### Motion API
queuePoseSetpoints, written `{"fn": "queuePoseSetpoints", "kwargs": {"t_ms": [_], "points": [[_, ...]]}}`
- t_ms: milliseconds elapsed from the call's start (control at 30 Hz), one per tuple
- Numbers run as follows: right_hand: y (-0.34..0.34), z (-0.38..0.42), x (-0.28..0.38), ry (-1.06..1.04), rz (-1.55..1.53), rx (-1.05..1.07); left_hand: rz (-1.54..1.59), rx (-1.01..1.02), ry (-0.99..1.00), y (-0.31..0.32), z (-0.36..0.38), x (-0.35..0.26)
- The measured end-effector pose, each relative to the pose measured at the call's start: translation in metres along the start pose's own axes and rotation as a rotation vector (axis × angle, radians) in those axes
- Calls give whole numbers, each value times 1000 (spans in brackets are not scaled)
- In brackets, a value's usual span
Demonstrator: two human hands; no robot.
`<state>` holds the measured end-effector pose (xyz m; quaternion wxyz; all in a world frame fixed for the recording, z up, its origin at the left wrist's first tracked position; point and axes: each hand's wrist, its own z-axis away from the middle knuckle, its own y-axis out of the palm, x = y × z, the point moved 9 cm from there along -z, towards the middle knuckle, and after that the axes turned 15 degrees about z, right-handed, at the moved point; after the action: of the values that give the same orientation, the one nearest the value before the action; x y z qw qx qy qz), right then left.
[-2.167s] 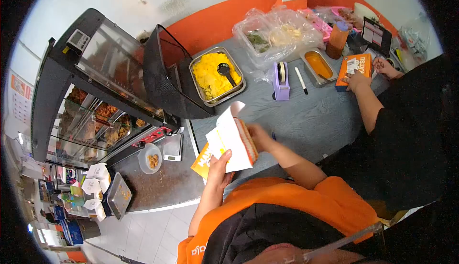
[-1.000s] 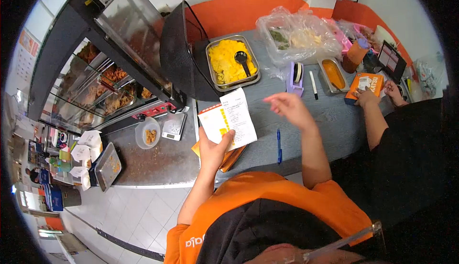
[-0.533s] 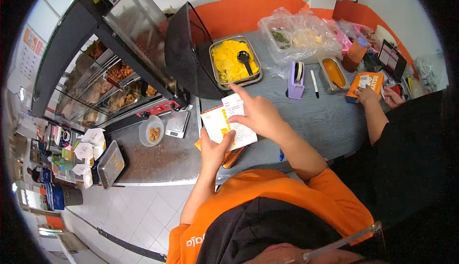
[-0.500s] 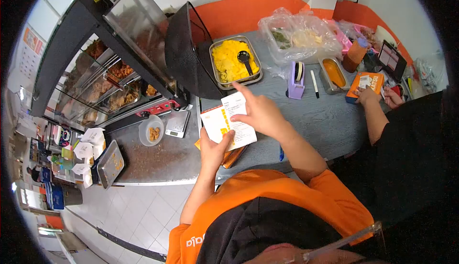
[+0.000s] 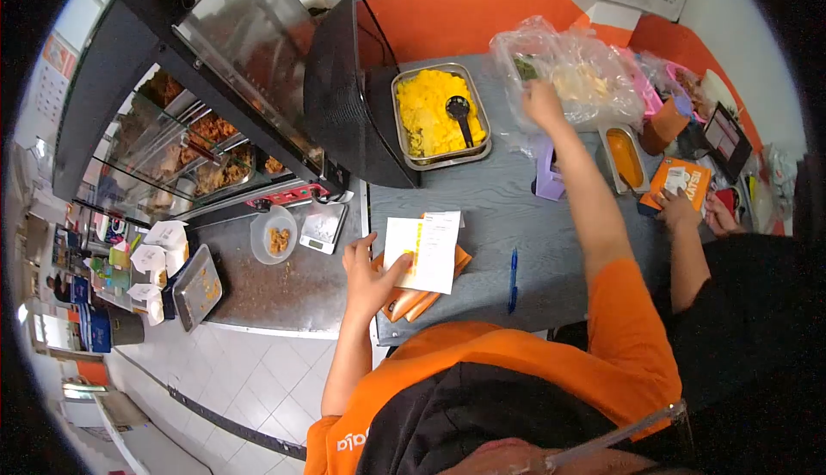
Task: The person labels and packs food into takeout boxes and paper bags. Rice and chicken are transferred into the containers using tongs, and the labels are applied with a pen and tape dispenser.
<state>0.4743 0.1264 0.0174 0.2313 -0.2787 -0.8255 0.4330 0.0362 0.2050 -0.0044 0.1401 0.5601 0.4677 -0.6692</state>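
My left hand (image 5: pixel 368 279) has its fingers apart at the left edge of a white and orange box (image 5: pixel 400 247), its thumb resting on the front. A printed receipt (image 5: pixel 440 256) lies over the box's right side. Under them are orange packets (image 5: pixel 417 305) on the grey table. My right arm stretches forward past the purple tape dispenser (image 5: pixel 548 178). My right hand (image 5: pixel 542 103) is closed at the edge of a plastic-covered tub (image 5: pixel 585 88); whatever its fingers hold is too small to tell.
A tray of yellow food (image 5: pixel 430 114) with a black ladle stands ahead. Left are a heated display case (image 5: pixel 241 70), a bowl (image 5: pixel 274 247) and a scale (image 5: pixel 323 227). A blue pen (image 5: pixel 513 281) lies nearby. On the right, a co-worker's hands (image 5: pixel 680 212) touch an orange box (image 5: pixel 684 181).
My right hand has left the receipt and reached forward and right. The box with the receipt is lower, over the orange packets, and my left fingers have spread.
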Motion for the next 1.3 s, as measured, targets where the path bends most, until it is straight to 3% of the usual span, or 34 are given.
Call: {"fn": "queuePoseSetpoints", "kwargs": {"t_ms": [100,167,267,300,333,400,467,500,533,667,700,733,767,800,867,933,1000,1067,1133,1200,1233,1267,1300], "points": [[60,-35,-31,11,-26,179,70,-93,-8,-15,-4,-1],[97,-37,-48,103,-6,430,100,-167,7,-24,-5,-6],[110,-45,-56,160,-39,364,122,-201,3,-33,-6,-7],[116,-37,-53,265,-156,760,118,-220,7,-36,-6,-8],[142,-34,-69,261,-160,772,110,-222,-4,-37,-5,-5],[214,-33,-84,-386,-29,854,174,-235,20,-42,-4,-2],[232,-30,-95,-437,196,1015,206,-281,15,-48,-1,-2],[280,-38,-116,-295,126,939,204,-292,22,-51,1,-2],[276,-39,-110,-348,115,916,199,-306,28,-54,4,-2],[233,-52,-118,-163,426,814,196,-373,52,-70,20,6],[237,-65,-136,-46,388,664,196,-399,51,-77,26,7],[184,-67,-119,49,217,492,198,-424,52,-83,32,10],[206,-84,-145,-9,293,391,189,-451,59,-90,39,13],[173,-93,-139,49,333,251,182,-470,51,-96,46,20],[59,-88,-86,202,136,52,209,-520,47,-106,59,29],[-11,-88,-43,82,76,-61,239,-541,68,-113,70,30],[-94,-61,35,-43,-266,-119,276,-551,88,-117,76,29],[-178,-8,144,-369,-590,-208,342,-447,203,-117,75,10],[-199,53,226,-387,-661,224,344,-402,282,-122,77,-14],[-199,121,295,-595,-658,525,462,-174,439,-118,79,-50],[-205,150,325,-678,-660,553,465,-182,453,-126,82,-56],[-203,177,352,-778,-730,606,512,-40,411,-122,84,-58],[-195,199,373,-745,-822,705,556,104,365,-118,87,-54]]}}
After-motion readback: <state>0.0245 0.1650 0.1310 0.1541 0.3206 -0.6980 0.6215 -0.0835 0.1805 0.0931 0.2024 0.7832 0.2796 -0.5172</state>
